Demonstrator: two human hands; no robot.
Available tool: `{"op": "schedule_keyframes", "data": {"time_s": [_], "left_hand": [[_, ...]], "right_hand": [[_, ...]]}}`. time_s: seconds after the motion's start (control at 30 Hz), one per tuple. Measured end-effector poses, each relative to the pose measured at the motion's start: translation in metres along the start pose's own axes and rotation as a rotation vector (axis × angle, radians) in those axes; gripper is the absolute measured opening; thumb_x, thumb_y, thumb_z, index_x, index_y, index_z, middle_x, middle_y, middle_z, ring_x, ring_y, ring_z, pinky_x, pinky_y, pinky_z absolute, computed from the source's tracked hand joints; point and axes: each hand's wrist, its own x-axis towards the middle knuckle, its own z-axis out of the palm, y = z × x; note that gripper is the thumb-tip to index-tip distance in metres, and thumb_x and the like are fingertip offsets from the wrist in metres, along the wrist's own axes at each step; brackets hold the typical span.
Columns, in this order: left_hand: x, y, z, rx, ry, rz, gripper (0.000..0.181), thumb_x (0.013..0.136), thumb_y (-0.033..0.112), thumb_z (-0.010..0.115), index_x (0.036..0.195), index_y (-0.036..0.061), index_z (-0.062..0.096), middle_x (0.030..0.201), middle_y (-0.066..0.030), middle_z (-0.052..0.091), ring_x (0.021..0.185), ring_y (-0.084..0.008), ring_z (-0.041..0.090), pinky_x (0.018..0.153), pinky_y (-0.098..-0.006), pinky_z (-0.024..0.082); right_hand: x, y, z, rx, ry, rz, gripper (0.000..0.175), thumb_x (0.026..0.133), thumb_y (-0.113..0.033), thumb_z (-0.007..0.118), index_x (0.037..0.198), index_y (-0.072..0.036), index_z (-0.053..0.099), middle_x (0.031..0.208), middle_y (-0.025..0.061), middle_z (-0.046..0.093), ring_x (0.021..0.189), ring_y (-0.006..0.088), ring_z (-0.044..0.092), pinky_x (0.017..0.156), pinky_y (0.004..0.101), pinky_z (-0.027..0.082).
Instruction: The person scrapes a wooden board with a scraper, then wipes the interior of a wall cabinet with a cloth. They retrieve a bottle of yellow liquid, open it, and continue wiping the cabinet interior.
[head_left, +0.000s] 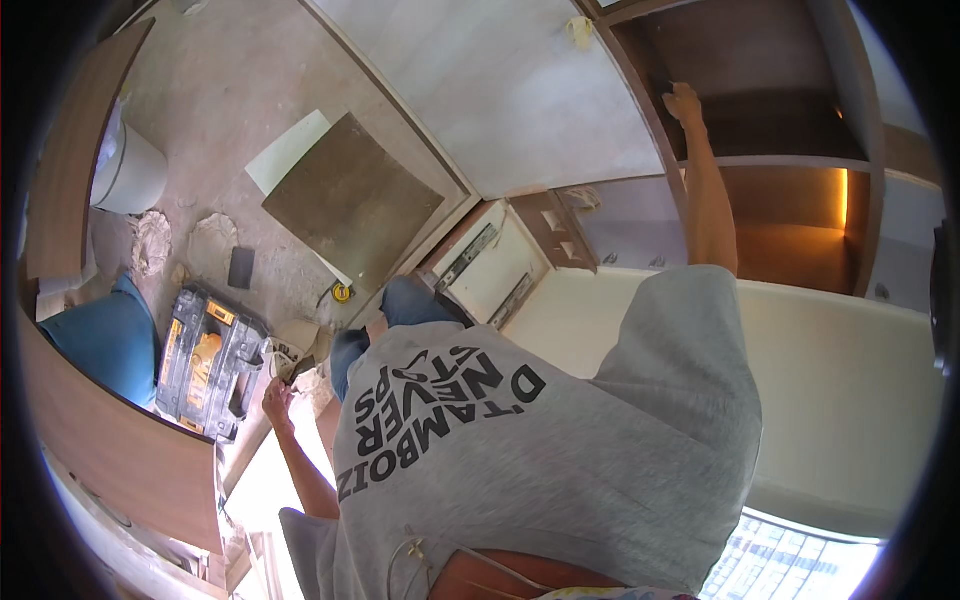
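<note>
My right hand (683, 104) is raised at the upper right, inside a dark brown open cabinet compartment (757, 67). Its fingers are closed around a small, thin, mostly hidden thing close to the compartment's side panel. Low on the left, my left hand (277, 402) grips a flat dark tool (301, 369), possibly a putty knife; its exact kind is unclear. Beneath that compartment, a strip light (845, 199) glows in a wooden niche (787, 225). Between my arms is my grey shirt, which bears printed writing.
A DeWalt tool case (206, 360) lies on the dusty floor near a tape measure (341, 292), a brown sheet (352, 199) and a white bucket (133, 169). Wooden panels (127, 450) flank the left. A drawer-runner carcass (487, 262) stands ahead; a pale surface (832, 360) extends right.
</note>
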Motion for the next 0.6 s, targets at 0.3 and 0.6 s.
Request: {"op": "schedule_keyframes", "data": {"time_s": [0.3, 0.6], "left_hand": [[0.03, -0.07, -0.043, -0.06, -0.372, 0.369, 0.042, 0.09, 0.025, 0.042, 0.127, 0.0051, 0.039, 0.127, -0.0101, 0.044, 0.11, -0.0202, 0.049, 0.09, -0.0312, 0.043], [0.0, -0.047, -0.035, -0.08, 0.233, 0.215, 0.031, 0.08, 0.027, 0.057, 0.1, 0.0032, 0.061, 0.076, -0.0077, 0.063, 0.063, -0.0159, 0.059, 0.058, -0.0304, 0.047]], "right_hand": [[-0.087, -0.071, -0.017, 0.774, -0.164, -0.017, 0.036, 0.082, -0.028, 0.053, 0.107, -0.002, 0.057, 0.097, 0.0178, 0.06, 0.089, 0.0302, 0.057, 0.077, 0.0357, 0.043], [-0.215, -0.252, 0.013, 0.452, -0.097, -0.361, 0.033, 0.085, -0.02, 0.05, 0.104, 0.006, 0.055, 0.093, 0.0232, 0.06, 0.086, 0.0356, 0.058, 0.077, 0.0381, 0.043]]}}
